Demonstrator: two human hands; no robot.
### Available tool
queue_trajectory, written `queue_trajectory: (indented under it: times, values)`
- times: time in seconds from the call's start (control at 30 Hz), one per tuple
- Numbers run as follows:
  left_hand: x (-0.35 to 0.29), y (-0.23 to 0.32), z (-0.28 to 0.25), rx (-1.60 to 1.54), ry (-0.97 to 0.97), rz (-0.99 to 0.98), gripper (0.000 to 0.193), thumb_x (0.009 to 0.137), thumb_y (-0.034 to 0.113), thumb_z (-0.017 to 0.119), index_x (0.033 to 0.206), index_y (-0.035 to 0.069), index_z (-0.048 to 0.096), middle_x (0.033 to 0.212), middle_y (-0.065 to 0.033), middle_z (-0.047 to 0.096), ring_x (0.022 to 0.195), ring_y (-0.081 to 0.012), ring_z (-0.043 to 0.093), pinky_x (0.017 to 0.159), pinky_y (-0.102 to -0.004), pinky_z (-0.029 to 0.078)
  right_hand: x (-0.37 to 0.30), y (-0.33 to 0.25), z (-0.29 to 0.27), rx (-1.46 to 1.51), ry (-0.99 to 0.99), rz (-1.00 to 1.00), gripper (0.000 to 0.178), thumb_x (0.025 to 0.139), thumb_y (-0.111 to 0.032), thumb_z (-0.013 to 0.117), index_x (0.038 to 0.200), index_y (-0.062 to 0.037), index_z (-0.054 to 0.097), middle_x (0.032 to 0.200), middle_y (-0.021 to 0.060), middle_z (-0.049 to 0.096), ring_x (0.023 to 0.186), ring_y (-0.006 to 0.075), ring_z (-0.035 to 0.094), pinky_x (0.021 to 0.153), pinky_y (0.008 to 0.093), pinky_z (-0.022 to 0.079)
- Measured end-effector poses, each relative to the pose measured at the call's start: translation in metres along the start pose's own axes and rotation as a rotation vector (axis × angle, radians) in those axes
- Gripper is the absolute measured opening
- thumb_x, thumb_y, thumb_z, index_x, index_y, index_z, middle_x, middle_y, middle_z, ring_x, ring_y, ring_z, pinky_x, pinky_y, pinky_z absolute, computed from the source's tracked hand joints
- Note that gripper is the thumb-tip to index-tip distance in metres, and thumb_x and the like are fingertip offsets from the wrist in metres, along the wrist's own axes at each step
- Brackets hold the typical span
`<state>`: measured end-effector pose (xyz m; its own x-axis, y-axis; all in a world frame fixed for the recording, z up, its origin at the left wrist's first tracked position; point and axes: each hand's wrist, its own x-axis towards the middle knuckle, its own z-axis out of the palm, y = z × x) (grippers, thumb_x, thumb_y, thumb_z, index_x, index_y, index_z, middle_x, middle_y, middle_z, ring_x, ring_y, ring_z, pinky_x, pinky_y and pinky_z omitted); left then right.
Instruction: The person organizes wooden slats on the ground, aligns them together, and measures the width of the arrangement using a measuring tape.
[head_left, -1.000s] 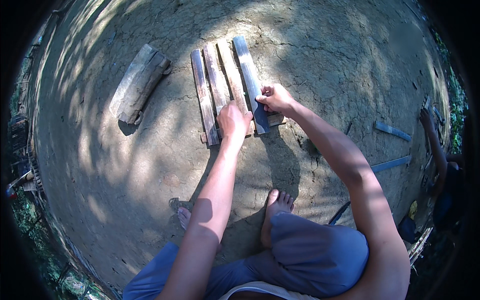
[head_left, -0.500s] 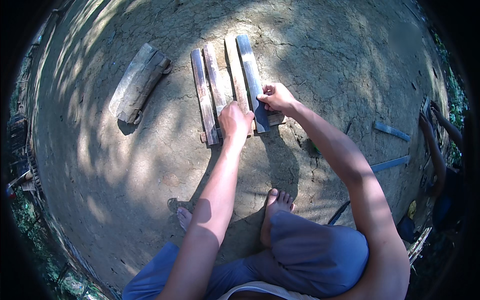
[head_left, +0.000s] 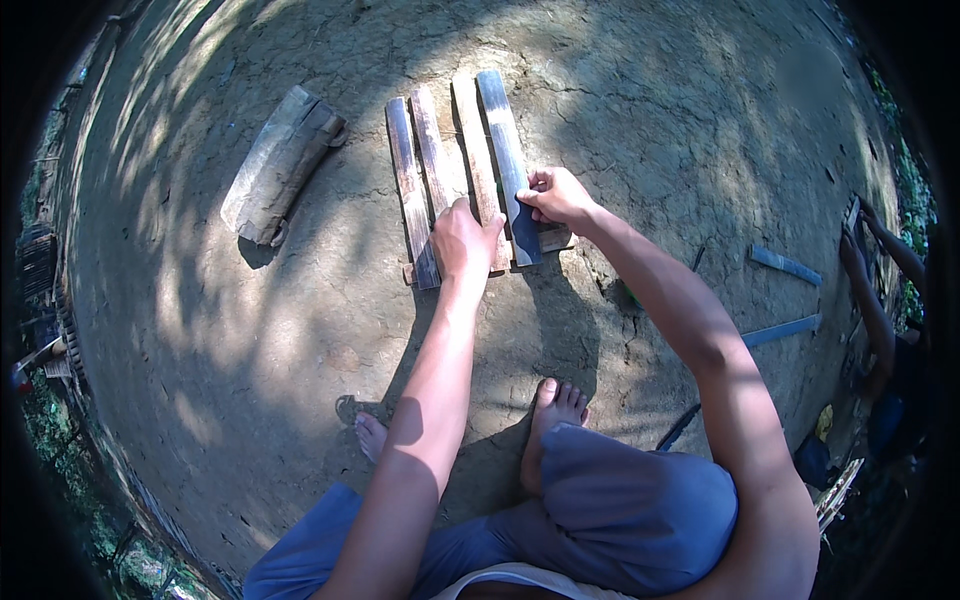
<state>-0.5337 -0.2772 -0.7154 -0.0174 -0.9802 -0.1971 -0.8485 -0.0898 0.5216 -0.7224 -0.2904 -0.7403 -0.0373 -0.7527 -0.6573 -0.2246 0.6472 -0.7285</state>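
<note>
Several bamboo slats lie side by side on the dirt, their near ends across a short wooden crosspiece [head_left: 555,239]. My right hand [head_left: 556,195] pinches the right edge of the dark, rightmost slat [head_left: 508,150] between thumb and fingers. Over the near part of the two middle slats is my left hand [head_left: 466,240], closed, its thumb against the right-middle slat [head_left: 475,140]. Its curled fingertips are hidden, near the left-middle slat [head_left: 428,140]. Untouched, the leftmost slat [head_left: 410,190] lies beside that hand. The gap between the two middle slats is wider than the others.
A thick split log [head_left: 283,165] lies on the ground to the left. Two loose slats, one farther [head_left: 785,265] and one nearer [head_left: 782,329], lie at the right. Beyond them another person's arms [head_left: 868,290] reach in at the right rim. My bare foot [head_left: 555,420] is below the slats.
The slats and the log appear shifted very slightly to the right in the view. My left hand has moved slightly left against the slats; my right hand keeps its pinch.
</note>
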Motion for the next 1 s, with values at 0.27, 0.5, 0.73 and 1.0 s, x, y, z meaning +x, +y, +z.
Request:
queue_trajectory:
  times: [0.27,0.5,0.73,1.0]
  values:
    - [0.018,-0.023,-0.036,0.182,-0.034,-0.055,0.036,0.078,0.022,0.085,0.093,-0.006,0.07,0.09,-0.0267,0.073,0.087,-0.0402,0.074,0.081,-0.0454,0.061,-0.001,0.001,0.0,-0.019,-0.022,-0.008,0.015,0.097,-0.019,0.071,0.101,-0.005,0.066,0.079,-0.0013,0.065,0.063,0.0057,0.058,0.056,0.0231,0.049]
    - [0.023,-0.019,-0.034,0.14,-0.098,-0.042,0.029,0.077,0.02,0.084,0.086,-0.006,0.073,0.086,-0.027,0.074,0.088,-0.0387,0.075,0.081,-0.0439,0.062,0.002,0.002,-0.001,-0.01,-0.03,-0.022,0.015,0.097,-0.017,0.07,0.102,-0.0042,0.066,0.079,-0.0013,0.065,0.062,0.0057,0.058,0.055,0.0233,0.048]
    - [0.025,-0.019,-0.022,0.138,-0.064,-0.029,0.038,0.076,0.026,0.085,0.091,-0.007,0.072,0.088,-0.0271,0.073,0.087,-0.0392,0.075,0.083,-0.0447,0.06,0.006,0.007,-0.003,0.028,-0.016,-0.034,0.018,0.092,-0.017,0.075,0.1,-0.001,0.07,0.077,0.0028,0.068,0.06,0.0086,0.063,0.055,0.026,0.053]
    - [0.025,-0.018,-0.021,0.154,-0.037,0.019,0.036,0.077,0.025,0.086,0.088,-0.006,0.071,0.086,-0.027,0.073,0.084,-0.0375,0.075,0.079,-0.0435,0.061,0.003,0.004,-0.003,0.033,-0.007,-0.034,0.016,0.093,-0.016,0.074,0.098,-0.0012,0.069,0.078,0.0029,0.069,0.06,0.0088,0.063,0.055,0.0261,0.052]
